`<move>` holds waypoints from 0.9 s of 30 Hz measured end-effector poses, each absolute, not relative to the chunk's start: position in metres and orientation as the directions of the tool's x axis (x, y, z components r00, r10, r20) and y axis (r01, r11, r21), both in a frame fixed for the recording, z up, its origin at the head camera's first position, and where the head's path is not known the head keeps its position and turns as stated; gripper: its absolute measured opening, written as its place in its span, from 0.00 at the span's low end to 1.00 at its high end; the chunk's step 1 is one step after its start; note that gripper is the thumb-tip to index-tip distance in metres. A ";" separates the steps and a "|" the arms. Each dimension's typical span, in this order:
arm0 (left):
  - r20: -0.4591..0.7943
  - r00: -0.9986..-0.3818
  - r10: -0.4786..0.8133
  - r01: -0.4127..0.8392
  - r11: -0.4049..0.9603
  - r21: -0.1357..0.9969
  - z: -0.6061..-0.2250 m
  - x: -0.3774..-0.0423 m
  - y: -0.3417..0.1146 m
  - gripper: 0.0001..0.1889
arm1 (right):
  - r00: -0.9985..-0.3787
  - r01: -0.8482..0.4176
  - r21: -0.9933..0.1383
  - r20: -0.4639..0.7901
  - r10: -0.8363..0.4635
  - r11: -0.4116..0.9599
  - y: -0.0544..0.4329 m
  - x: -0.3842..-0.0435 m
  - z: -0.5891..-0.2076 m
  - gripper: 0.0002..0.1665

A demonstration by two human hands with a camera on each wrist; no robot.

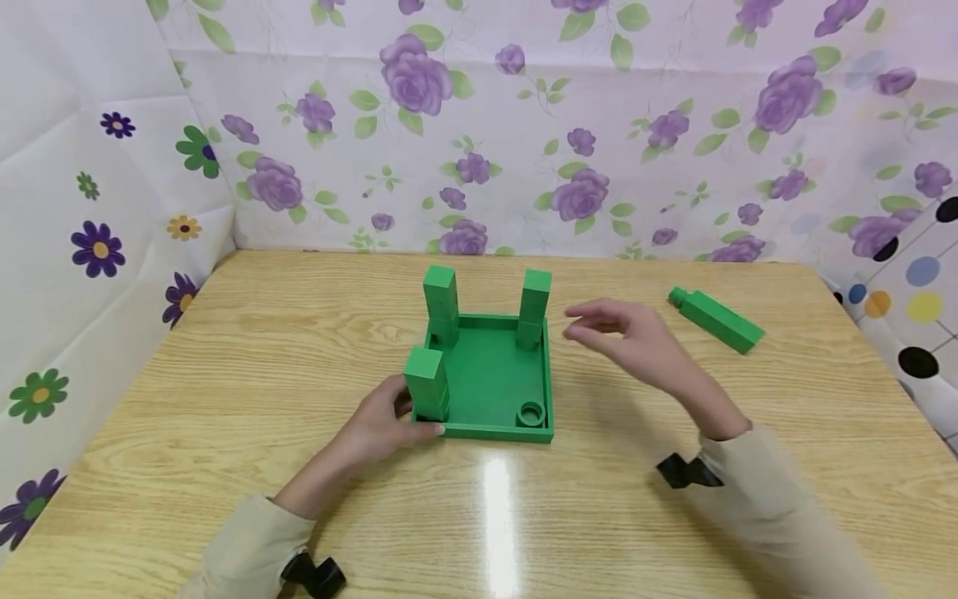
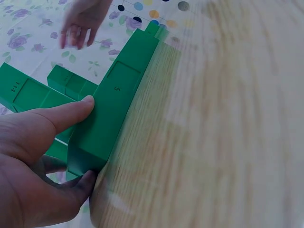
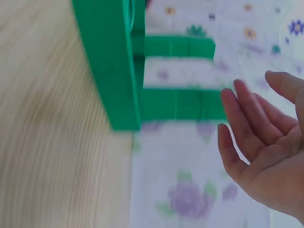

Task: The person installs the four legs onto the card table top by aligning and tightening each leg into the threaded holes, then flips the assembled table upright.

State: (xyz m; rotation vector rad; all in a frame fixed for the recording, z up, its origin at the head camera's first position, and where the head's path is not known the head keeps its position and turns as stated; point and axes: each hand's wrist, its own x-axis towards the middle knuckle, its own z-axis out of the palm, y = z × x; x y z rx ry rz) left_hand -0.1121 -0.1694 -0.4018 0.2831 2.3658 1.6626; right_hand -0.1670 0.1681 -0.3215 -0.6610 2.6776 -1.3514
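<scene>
A shallow square green tray lies on the table with square green posts upright in three corners: front left, back left and back right. In the front right corner sits a round green socket. My left hand grips the tray's front left corner, its thumb along the front wall, which bears a "5" in the left wrist view. Off the tray's right side, my right hand hovers with nothing in it, its fingers spread and slightly bent in the right wrist view.
A loose green post with a round peg on one end lies on the table to the right, beyond my right hand. Flowered sheets hang along the back and sides of the wooden table.
</scene>
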 end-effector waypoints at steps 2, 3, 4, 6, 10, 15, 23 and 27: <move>-0.080 -0.953 0.291 0.024 0.336 0.942 -0.402 -0.112 -0.169 0.33 | -0.919 -0.316 -0.783 0.113 -0.377 0.536 0.186 -0.170 -0.324 0.22; -0.078 -0.953 0.292 0.025 0.334 0.942 -0.402 -0.112 -0.170 0.33 | -0.925 -0.309 -0.778 0.112 -0.364 0.548 0.194 -0.171 -0.326 0.23; -0.077 -0.953 0.294 0.026 0.332 0.943 -0.401 -0.112 -0.170 0.33 | -0.930 -0.303 -0.773 0.112 -0.350 0.558 0.203 -0.172 -0.328 0.23; -0.076 -0.952 0.296 0.027 0.328 0.944 -0.401 -0.112 -0.170 0.33 | -0.941 -0.291 -0.756 0.116 -0.317 0.587 0.221 -0.174 -0.332 0.24; -0.080 -0.953 0.294 0.022 0.329 0.944 -0.402 -0.111 -0.170 0.33 | -0.964 -0.242 -0.731 0.105 -0.245 0.638 0.258 -0.178 -0.341 0.26; -0.089 -0.955 0.284 0.012 0.336 0.942 -0.402 -0.111 -0.171 0.34 | -0.982 -0.186 -0.698 0.105 -0.158 0.691 0.296 -0.188 -0.351 0.30; -0.096 -0.954 0.286 0.004 0.331 0.944 -0.401 -0.110 -0.170 0.34 | -0.994 -0.109 -0.656 0.095 -0.062 0.746 0.338 -0.196 -0.361 0.36; -0.094 -0.953 0.287 0.007 0.332 0.943 -0.401 -0.110 -0.170 0.35 | -0.999 -0.041 -0.653 0.040 -0.019 0.756 0.352 -0.199 -0.363 0.39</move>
